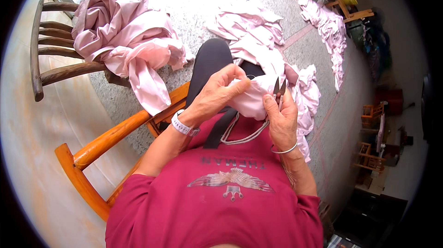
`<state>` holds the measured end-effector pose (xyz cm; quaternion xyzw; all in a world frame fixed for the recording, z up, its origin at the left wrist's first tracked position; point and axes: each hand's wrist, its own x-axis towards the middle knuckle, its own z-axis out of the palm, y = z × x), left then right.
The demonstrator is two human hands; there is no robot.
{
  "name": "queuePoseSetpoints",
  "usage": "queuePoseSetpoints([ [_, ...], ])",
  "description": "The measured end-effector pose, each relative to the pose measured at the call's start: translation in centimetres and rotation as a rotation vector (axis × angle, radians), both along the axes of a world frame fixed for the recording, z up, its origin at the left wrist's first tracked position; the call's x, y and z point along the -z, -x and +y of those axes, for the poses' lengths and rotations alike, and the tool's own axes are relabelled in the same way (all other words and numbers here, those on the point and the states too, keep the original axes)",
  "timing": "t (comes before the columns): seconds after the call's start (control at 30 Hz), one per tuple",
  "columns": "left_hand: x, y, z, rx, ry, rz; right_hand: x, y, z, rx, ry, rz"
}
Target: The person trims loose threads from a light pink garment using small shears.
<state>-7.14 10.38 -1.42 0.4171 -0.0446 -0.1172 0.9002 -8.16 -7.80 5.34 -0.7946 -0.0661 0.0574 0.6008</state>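
Observation:
My left hand (217, 95) pinches a fold of pale pink cloth (251, 100) that lies over my lap. My right hand (281, 118) grips small thread snips (278, 87), their dark blades pointing up beside the cloth's edge. A white watch sits on my left wrist and a silver bangle on my right. The pink garment trails down to the right over my leg. A grey cord (244, 135) hangs in a loop below the cloth against my red shirt.
I sit on an orange wooden chair (99, 144). A dark wooden chair (50, 58) to the left carries a heap of pink garments (124, 35). More pink garments (251, 28) lie on the speckled floor ahead, another row (330, 28) at right. Wooden furniture stands at far right.

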Motion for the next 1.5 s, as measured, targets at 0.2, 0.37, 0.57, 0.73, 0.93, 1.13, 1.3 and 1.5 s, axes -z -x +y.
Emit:
queuePoseSetpoints([
  [0.2, 0.1, 0.4, -0.5, 0.023, 0.049, 0.051, 1.2, 0.3, -0.4, 0.005, 0.116, -0.023],
  [0.37, 0.2, 0.5, -0.8, 0.012, 0.034, 0.057, -0.9, 0.1, 0.1, -0.010, 0.253, -0.121],
  [0.57, -2.0, 1.2, -1.4, -0.014, 0.068, 0.115, -6.6, 2.3, 0.9, -0.044, 0.349, 0.013],
  [0.73, -1.9, 1.4, -1.6, 0.034, 0.191, 0.124, -5.9, 1.9, 0.6, -0.144, 0.465, 0.112],
  [0.93, -1.6, 1.4, -1.8, 0.040, 0.236, 0.147, -6.8, 1.8, 0.3, -0.176, 0.418, 0.210],
  [1.13, -1.4, 1.5, -1.9, 0.050, 0.236, 0.146, -7.0, 1.8, 0.3, -0.173, 0.397, 0.247],
  [1.3, -1.8, 1.5, -1.9, 0.044, 0.253, 0.145, -7.1, 1.8, 0.3, -0.162, 0.392, 0.267],
  [1.5, -1.9, 1.5, -1.7, 0.058, 0.271, 0.153, -6.9, 1.8, 0.3, -0.153, 0.373, 0.274],
])
